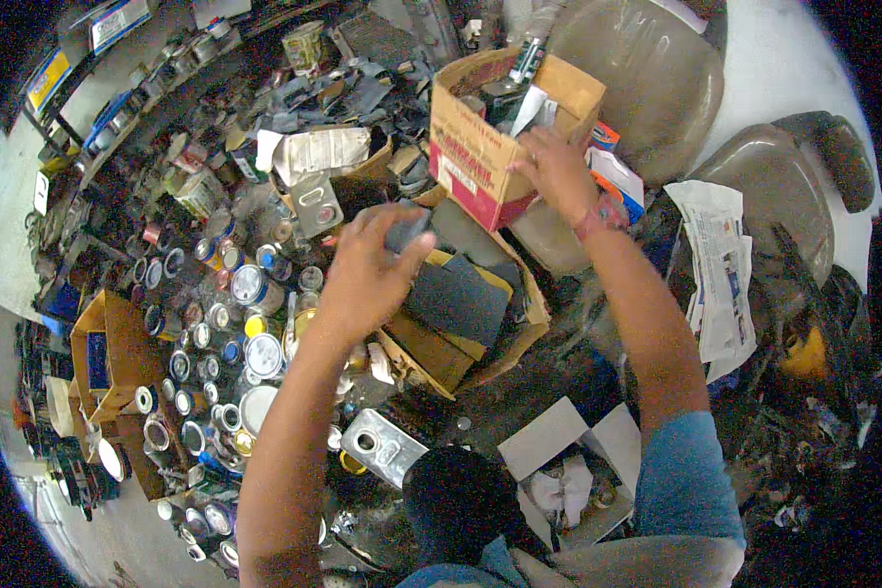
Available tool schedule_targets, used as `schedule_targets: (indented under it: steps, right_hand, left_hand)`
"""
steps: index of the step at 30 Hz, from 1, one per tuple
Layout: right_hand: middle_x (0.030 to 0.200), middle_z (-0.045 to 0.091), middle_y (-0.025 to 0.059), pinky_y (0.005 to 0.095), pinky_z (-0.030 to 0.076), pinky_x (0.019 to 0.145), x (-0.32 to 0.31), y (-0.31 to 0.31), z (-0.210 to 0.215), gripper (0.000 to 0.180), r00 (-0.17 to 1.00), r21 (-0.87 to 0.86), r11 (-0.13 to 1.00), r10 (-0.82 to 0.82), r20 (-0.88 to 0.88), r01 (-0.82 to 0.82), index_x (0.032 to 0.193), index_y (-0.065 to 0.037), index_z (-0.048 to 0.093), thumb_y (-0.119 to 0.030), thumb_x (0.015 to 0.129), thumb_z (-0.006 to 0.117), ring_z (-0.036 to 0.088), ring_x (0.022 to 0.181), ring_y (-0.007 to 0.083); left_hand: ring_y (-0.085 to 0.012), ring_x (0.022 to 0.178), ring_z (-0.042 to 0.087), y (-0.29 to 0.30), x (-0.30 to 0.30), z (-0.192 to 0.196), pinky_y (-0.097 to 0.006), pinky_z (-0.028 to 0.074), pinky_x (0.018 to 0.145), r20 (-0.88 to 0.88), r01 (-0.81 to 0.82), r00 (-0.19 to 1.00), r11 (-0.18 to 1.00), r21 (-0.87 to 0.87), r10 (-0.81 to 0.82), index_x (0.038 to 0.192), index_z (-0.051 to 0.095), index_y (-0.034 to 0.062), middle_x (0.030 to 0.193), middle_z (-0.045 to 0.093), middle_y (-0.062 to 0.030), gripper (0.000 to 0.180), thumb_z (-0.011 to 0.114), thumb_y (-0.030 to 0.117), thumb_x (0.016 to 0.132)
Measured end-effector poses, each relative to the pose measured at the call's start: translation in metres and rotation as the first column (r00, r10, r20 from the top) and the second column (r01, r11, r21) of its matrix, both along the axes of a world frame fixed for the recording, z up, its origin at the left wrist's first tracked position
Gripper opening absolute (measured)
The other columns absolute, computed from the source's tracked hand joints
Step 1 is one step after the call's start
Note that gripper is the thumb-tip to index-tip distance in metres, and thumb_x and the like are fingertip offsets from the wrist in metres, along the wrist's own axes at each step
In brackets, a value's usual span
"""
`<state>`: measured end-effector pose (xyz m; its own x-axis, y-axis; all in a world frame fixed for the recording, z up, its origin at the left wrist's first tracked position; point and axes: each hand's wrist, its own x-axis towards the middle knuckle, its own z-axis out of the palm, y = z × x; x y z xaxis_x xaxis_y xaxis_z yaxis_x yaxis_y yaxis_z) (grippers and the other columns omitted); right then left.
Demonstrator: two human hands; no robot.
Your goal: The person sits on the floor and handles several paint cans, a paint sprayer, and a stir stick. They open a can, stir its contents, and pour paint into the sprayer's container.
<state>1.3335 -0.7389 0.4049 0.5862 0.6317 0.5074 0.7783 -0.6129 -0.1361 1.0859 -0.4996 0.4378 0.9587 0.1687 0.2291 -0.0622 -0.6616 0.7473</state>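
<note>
- Cardboard box [473, 157]: brown with red lower band; stood open-topped, contents visible.
- Dark grey sheet piece [408, 232]: small, partly hidden; was held left of the box.

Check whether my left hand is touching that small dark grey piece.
Touching: the head view shows the left hand pinching the dark grey piece between thumb and fingers.

The tan-and-red cardboard box [475, 162] has a matt, scuffed surface. The small dark grey piece [409, 231] is matt too, though blur hides whether it is paper or rubber. The dark grey rectangular sheet [458, 299] is flat and dull. The rounded taupe plastic chair [647, 88] gleams smoothly; the silver oblong metal can [394, 453] shines; the long white paper sheet [720, 274] is creased; the blue cloth sleeve [686, 475] is matt.
</note>
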Motion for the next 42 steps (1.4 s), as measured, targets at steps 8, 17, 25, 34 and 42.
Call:
schedule_targets:
  steps: [8, 17, 25, 34, 42]
  right_hand:
    - [0.1, 0.061, 0.0092, 0.0618, 0.033, 0.115, -0.14, -0.027, -0.009, 0.032, 0.994, -0.08, 0.99, -0.11, 0.031, 0.112, 0.099, -0.008, 0.067, -0.036, 0.087, 0.074, 0.058, 0.113, 0.0314]
    - [0.098, 0.069, 0.0144, 0.053, 0.048, 0.105, -0.134, -0.007, 0.015, 0.033, 0.951, -0.292, 0.953, -0.015, -0.308, -0.079, 0.11, -0.006, 0.068, -0.036, 0.095, 0.063, 0.07, 0.095, 0.034]
    - [0.122, 0.064, 0.0088, 0.0446, 0.056, 0.093, -0.009, 0.097, -0.041, 0.031, 0.961, -0.506, 0.824, 0.272, -0.04, -0.254, 0.124, -0.012, 0.067, -0.016, 0.096, 0.053, 0.063, 0.119, 0.0301]
    - [0.116, 0.068, 0.0078, 0.0455, 0.055, 0.094, 0.027, 0.042, -0.016, 0.029, 0.966, -0.218, 0.967, 0.177, 0.191, -0.134, 0.116, -0.012, 0.07, -0.016, 0.088, 0.065, 0.063, 0.118, 0.0318]
    - [0.104, 0.077, 0.0154, 0.0488, 0.06, 0.084, 0.032, 0.047, -0.076, 0.035, 0.918, -0.843, 0.537, -0.323, -0.231, -0.023, 0.119, -0.006, 0.073, -0.019, 0.088, 0.063, 0.075, 0.098, 0.035]
  left_hand:
    - [-0.0351, 0.134, 0.051, -0.083, 0.085, -0.063, -0.054, 0.045, 0.107, -0.266, -0.253, 0.963, 0.436, -0.864, 0.033, 0.165, 0.012, 0.0117, 0.151, 0.05, -0.0147, 0.098, 0.072, 0.048, 0.096]
    - [-0.0218, 0.12, 0.059, -0.093, 0.051, -0.106, -0.034, 0.053, 0.092, -0.179, -0.117, 0.983, 0.571, -0.812, -0.052, 0.165, 0.012, 0.0089, 0.147, 0.053, -0.0118, 0.088, 0.055, -0.007, 0.091]
    - [-0.022, 0.117, 0.059, -0.092, 0.058, -0.085, -0.032, 0.052, 0.09, -0.196, -0.112, 0.978, 0.606, -0.788, -0.075, 0.167, 0.001, 0.0148, 0.147, 0.052, -0.0133, 0.097, 0.057, -0.006, 0.09]
    - [-0.0234, 0.111, 0.062, -0.103, 0.061, -0.07, -0.034, 0.054, 0.087, -0.299, -0.15, 0.948, 0.673, -0.724, -0.111, 0.165, -0.013, 0.0132, 0.143, 0.055, -0.0181, 0.103, 0.057, -0.005, 0.091]
    - [-0.0241, 0.123, 0.057, -0.113, 0.045, -0.097, -0.032, 0.049, 0.1, -0.206, -0.066, 0.971, 0.689, -0.722, -0.124, 0.165, -0.014, 0.0112, 0.149, 0.051, -0.0187, 0.103, 0.056, -0.006, 0.091]
